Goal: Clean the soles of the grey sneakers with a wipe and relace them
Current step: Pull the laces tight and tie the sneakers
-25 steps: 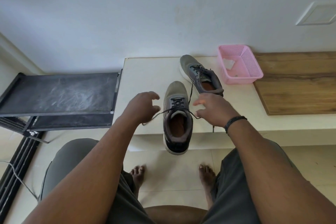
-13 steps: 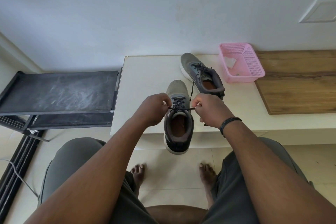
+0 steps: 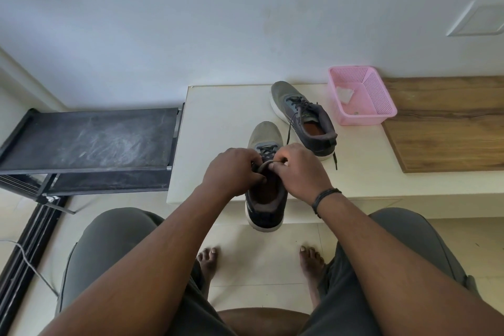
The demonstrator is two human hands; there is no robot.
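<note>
Fingers of the left hand [image 3: 234, 170] and right hand [image 3: 297, 169] are pinched on the lace [image 3: 266, 164] above the near sneaker [image 3: 266, 180], whose heel overhangs the tabletop [image 3: 218, 117] edge. Tension should be kept equal while the knot is drawn tight.

- No text, label, brand name, number or sign can be read anywhere in the head view.
- The near grey fabric sneaker [image 3: 266, 172] with dark laces shows no legible logo.
- The far grey fabric sneaker [image 3: 302, 120] has only small marks on its tongue, too small to read.
- The pink perforated plastic basket [image 3: 361, 95] carries no visible print.
</note>
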